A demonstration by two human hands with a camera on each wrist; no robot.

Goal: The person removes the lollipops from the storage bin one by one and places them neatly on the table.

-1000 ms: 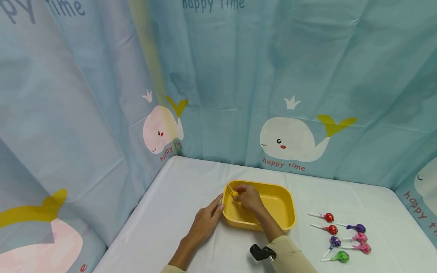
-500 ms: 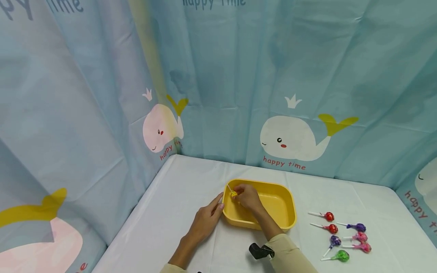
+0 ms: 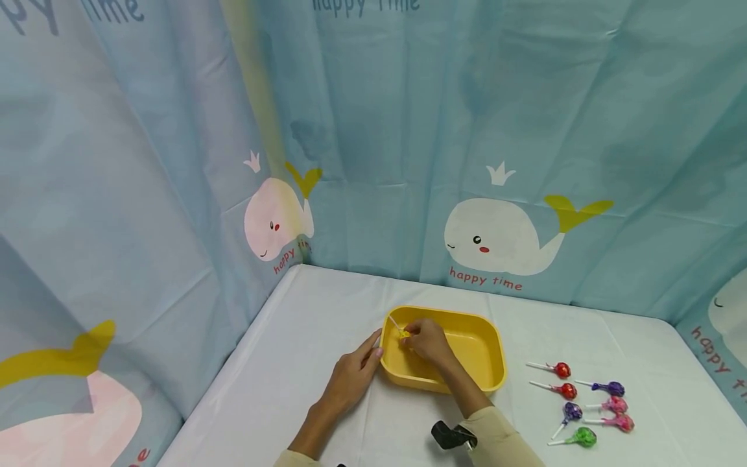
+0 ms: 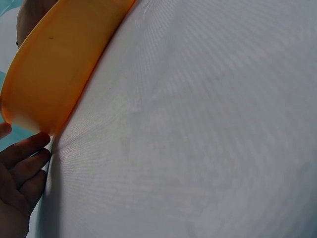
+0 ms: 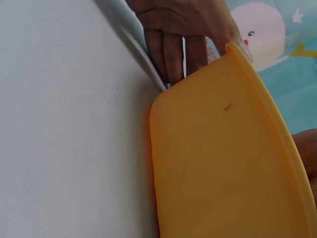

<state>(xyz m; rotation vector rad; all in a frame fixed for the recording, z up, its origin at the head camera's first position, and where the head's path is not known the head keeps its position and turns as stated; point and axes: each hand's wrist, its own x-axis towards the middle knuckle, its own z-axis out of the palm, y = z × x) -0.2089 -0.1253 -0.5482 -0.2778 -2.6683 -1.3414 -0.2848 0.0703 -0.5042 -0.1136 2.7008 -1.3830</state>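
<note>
Inside the yellow tray, my right hand pinches a yellow lollipop by its candy end. Its white stick points up and left toward the tray's back left corner. The fingers of my left hand rest against the outside of the tray's left end, the thumb near the rim. In the left wrist view these fairly straight fingers touch the orange-looking wall. From the right wrist view the left hand appears beyond the tray wall, which hides the lollipop.
Right of the tray lie several wrapped lollipops: red ones, purple ones, pink ones and a green one. A black wrist device sits by the right sleeve. Whale-print curtains border the white table.
The yellow lollipop's candy end and my right fingertips have shifted slightly within the tray's left part. My left hand and the loose lollipops have stayed put.
</note>
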